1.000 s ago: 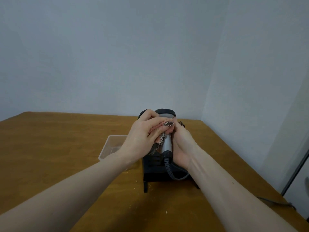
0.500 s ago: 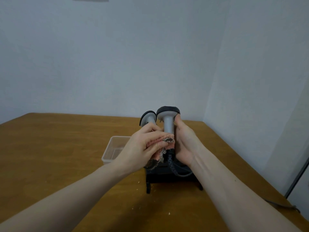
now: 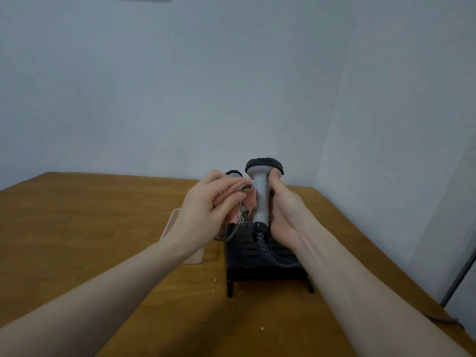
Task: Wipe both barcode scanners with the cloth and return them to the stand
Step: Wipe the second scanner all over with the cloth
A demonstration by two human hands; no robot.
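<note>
Wooden desk (image 3: 103, 228) nearest, black stand (image 3: 262, 264) toward far right corner. Above it right hand (image 3: 288, 212) grips grey scanner (image 3: 261, 199) upright; left hand (image 3: 208, 204) pinches cloth (image 3: 242, 202) against handle. Second scanner (image 3: 233, 173) behind. Best: rotate handle, wipe full length.

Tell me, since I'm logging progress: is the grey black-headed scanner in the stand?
Out: the right hand holds the grey black-headed scanner upright above the black stand.
</note>
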